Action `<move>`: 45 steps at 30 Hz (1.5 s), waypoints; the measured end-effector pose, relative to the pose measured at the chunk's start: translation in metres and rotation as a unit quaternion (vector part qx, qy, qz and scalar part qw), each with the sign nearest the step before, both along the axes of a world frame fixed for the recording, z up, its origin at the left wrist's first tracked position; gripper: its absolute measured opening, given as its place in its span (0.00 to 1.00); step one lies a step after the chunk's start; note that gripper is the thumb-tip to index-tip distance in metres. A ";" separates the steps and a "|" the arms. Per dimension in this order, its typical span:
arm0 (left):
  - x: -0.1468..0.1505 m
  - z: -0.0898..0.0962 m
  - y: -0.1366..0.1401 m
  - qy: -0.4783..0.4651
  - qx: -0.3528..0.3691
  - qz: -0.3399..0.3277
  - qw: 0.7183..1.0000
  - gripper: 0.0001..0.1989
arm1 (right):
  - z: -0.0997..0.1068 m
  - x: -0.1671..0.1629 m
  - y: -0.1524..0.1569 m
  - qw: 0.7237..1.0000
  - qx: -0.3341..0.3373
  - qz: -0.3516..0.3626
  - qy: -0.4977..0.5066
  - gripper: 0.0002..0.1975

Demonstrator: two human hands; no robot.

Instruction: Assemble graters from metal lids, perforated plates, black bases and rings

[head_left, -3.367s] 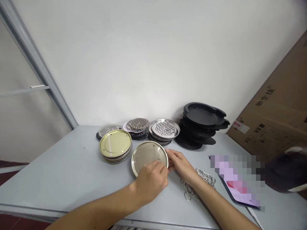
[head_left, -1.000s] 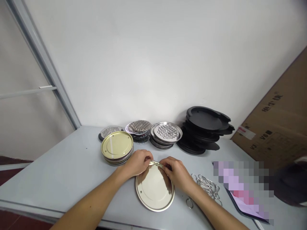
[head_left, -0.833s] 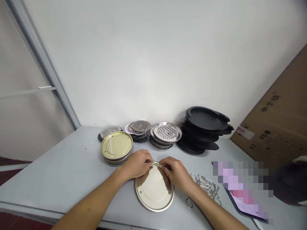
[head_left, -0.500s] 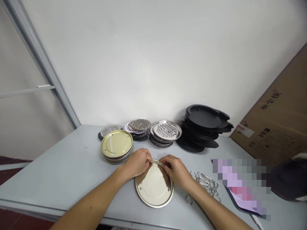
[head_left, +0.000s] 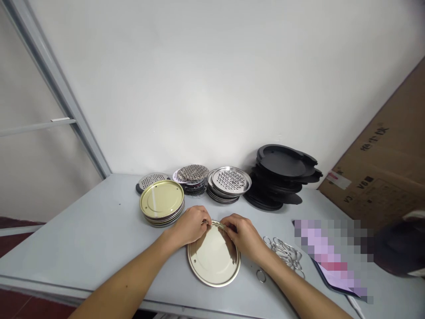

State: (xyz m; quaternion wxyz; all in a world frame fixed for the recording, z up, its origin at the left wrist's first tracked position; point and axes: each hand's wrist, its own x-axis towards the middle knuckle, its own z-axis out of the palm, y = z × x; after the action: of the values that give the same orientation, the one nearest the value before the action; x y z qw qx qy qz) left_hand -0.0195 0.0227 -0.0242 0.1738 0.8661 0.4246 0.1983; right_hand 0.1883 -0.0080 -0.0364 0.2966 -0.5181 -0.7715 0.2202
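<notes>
A round, shiny gold metal lid (head_left: pixel 215 261) lies on the table with its far edge between my hands. My left hand (head_left: pixel 191 227) is closed, its fingertips pinching at the lid's far rim, left of centre. On the right side of that rim, my right hand (head_left: pixel 244 235) is closed too, thumb and fingers pressed to the edge. Any small part between the fingertips is too small to make out. Next to my left hand stands a stack of similar gold lids (head_left: pixel 162 199). Several loose metal rings and loops (head_left: pixel 285 252) lie beside my right forearm, with one single ring (head_left: pixel 260 276) nearer me.
Along the wall stand a dark-rimmed perforated disc (head_left: pixel 153 180), a pile of grater discs (head_left: pixel 193 173), stacked steel grater plates (head_left: pixel 231 180) and black round trays (head_left: pixel 285 161). A partly blurred phone (head_left: pixel 341 283) and a cardboard box (head_left: pixel 375 164) are at the right.
</notes>
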 end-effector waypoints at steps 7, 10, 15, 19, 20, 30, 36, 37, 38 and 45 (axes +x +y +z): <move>0.002 0.001 -0.003 0.017 0.019 0.007 1.000 0.08 | -0.001 0.000 0.000 1.000 0.003 0.002 -0.001 0.14; 0.005 0.000 -0.003 0.029 0.036 0.016 0.999 0.08 | -0.001 0.001 0.000 1.000 0.001 0.003 -0.005 0.14; 0.009 -0.002 -0.005 0.035 0.049 0.023 0.998 0.08 | 0.000 0.001 -0.001 1.000 0.000 0.006 -0.008 0.14; 0.013 -0.003 -0.008 0.046 0.053 0.029 0.997 0.09 | 0.001 0.000 -0.002 1.000 0.001 0.008 -0.009 0.14; 0.014 -0.003 -0.009 0.051 0.056 0.030 0.997 0.09 | 0.001 0.000 -0.002 1.000 0.001 0.009 -0.009 0.14; 0.018 0.001 -0.013 0.075 0.082 0.030 0.993 0.05 | 0.000 0.001 -0.001 1.000 0.005 0.009 -0.011 0.14; 0.013 -0.003 -0.012 0.056 0.084 0.031 0.994 0.06 | -0.002 0.002 -0.001 1.000 0.003 0.013 -0.002 0.15; 0.013 -0.003 -0.011 0.043 0.079 0.030 0.995 0.06 | -0.003 0.002 -0.001 1.000 0.002 0.012 -0.003 0.15; 0.012 -0.003 -0.011 0.022 0.072 0.029 0.997 0.06 | -0.003 0.002 -0.001 1.000 0.002 0.011 -0.004 0.15; 0.023 0.012 0.013 -0.456 -0.251 0.162 0.839 0.03 | -0.001 0.000 -0.001 1.000 -0.001 0.010 0.004 0.15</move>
State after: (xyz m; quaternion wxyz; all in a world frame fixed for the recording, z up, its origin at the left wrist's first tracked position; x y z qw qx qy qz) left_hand 0.0036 0.0355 -0.0125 0.5243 0.5237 0.4669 0.4825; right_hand 0.1888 -0.0091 -0.0373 0.2969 -0.5093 -0.7756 0.2256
